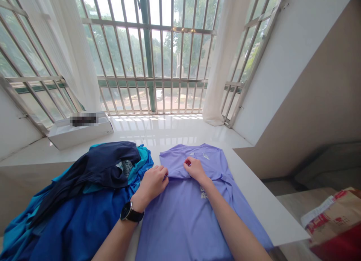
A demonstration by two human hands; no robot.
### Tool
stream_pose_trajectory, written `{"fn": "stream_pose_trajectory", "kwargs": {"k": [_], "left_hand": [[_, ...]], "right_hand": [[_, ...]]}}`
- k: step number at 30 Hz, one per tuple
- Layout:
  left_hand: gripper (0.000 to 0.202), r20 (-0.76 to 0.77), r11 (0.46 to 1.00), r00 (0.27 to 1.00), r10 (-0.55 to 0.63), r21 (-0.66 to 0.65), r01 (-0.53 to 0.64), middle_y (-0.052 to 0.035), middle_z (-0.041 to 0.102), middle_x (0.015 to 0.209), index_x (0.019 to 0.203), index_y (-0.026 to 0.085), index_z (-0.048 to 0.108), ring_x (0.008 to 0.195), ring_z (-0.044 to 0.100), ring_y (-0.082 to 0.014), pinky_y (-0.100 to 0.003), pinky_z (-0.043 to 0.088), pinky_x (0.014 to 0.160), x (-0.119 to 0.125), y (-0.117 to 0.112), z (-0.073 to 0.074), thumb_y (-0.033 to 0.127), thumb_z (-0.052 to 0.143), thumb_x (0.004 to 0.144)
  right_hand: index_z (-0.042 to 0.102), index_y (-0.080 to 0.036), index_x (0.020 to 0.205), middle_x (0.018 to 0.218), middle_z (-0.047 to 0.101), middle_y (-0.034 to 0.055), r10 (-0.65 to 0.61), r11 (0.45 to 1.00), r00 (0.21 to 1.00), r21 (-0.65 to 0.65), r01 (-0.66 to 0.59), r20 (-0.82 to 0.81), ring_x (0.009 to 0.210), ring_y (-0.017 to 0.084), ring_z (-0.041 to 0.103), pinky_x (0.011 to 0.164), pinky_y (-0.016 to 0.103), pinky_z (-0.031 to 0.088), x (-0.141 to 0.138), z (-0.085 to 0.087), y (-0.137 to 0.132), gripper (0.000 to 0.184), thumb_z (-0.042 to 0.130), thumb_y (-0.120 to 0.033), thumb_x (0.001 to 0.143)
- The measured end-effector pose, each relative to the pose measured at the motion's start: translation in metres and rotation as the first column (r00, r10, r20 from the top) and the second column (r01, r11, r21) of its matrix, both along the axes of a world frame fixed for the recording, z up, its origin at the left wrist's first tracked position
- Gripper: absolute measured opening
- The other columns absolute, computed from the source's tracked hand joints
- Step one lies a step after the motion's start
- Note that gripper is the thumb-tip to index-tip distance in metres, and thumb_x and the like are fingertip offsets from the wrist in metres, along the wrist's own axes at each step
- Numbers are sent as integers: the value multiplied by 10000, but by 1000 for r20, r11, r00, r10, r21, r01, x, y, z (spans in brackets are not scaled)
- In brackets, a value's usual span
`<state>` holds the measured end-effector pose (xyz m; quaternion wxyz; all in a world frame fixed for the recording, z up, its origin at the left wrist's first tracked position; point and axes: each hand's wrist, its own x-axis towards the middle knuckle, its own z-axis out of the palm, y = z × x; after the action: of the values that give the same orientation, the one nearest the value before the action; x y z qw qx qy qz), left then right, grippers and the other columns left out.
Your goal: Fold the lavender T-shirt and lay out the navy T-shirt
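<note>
A lavender T-shirt [183, 219] lies spread on the white window ledge, its neckline toward the window. Light lettering and a small pale logo show on its front, partly covered by my right arm. One part near the top left is folded over into a flap. My left hand [155, 181], with a dark watch [130, 212] on its wrist, is closed on the left edge of this flap. Thumb and finger of my right hand [195, 169] pinch the fabric near the middle of the chest, below the logo. Both sets of fingertips are partly hidden.
A heap of dark blue and turquoise clothes [84, 208] lies left of the shirt. Behind it stands a white box [81, 135] on the ledge [158, 127]. Window bars and white curtains [218, 76] rise at the back. A printed paper bag [332, 216] stands low at the right.
</note>
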<state>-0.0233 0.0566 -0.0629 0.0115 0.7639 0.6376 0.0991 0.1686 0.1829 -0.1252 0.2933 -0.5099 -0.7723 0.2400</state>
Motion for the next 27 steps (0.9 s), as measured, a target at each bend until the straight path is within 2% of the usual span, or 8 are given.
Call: {"fn": "stream_pose_trajectory", "kwargs": {"k": [4,11,17,20,24,27], "left_hand": [[114,28,999,999,-46,-7,46,-81,659,954,923,222,597,943,606,-241,-339,443,834,7,-4,1,205,488,895],[92,-25,981,989,-147,-130,142,-93,669,955,945,217,604,926,630,-260,-341,453,792,10,-5,-8,216,523,901],[184,118,992,986,-114,-47,120,-73,672,1028,1060,226,596,945,650,-232,-304,468,806,0,-1,-12,344,495,960],[198,155,999,987,-40,-17,43,-61,648,1141,1117,233,572,966,658,-210,-276,474,786,-6,18,-13,315,482,961],[287,78,998,996,37,-46,-33,-83,597,1264,1210,224,541,1004,664,-233,-295,490,776,-13,61,-10,326,500,945],[342,24,991,996,90,-99,-87,-111,594,1261,1237,203,537,1056,650,-268,-316,499,785,-18,91,-10,332,539,920]], "right_hand": [[678,-189,796,751,700,17,-8,1000,1000,28,8,8,670,143,605,696,245,450,0,3,-3,109,571,-165,795],[674,-185,818,748,693,19,-2,999,999,44,0,51,667,144,609,672,235,429,3,10,-5,119,558,-165,800],[673,-194,821,775,701,35,18,999,990,27,-22,137,727,160,630,692,241,418,3,11,-8,107,569,-176,811],[679,-197,818,778,703,51,23,1000,982,11,-26,186,743,174,635,687,250,406,2,10,-9,94,585,-195,818],[681,-195,849,798,707,60,23,1000,975,-1,-23,222,756,175,637,680,248,395,2,11,-8,107,577,-216,842],[676,-196,866,809,711,52,25,1000,971,-6,-25,237,757,164,638,677,237,391,3,12,-8,110,570,-226,854]]}}
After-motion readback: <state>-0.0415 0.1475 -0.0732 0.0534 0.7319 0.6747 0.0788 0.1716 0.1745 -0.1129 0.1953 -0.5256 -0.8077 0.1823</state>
